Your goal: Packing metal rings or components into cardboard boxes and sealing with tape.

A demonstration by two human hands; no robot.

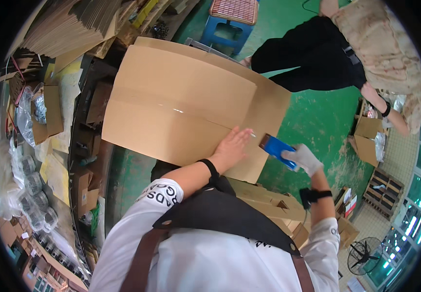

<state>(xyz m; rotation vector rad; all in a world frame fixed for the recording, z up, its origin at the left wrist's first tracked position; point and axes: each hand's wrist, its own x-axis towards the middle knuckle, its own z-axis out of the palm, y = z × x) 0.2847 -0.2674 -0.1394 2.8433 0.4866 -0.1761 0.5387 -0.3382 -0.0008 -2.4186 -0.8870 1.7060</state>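
A large brown cardboard box (171, 92) lies before me with a seam across its upper face. A shiny strip of clear tape (178, 110) shows along the seam. My left hand (232, 147) is bare and lies flat on the box near the seam's right end, fingers stretched out. At the box's right edge, my right hand (304, 158), in a pale glove, is closed round a blue tape dispenser (277, 150). The dispenser's dark front end is over the cardboard, though whether it touches cannot be told.
On the left, a bench (69, 141) holds a small open box (50, 114) and clear-wrapped goods (33, 187). Flat cardboard (69, 29) is stacked at far left. A blue stool (230, 27) and another person (312, 56) are beyond the box. A fan (363, 255) stands lower right.
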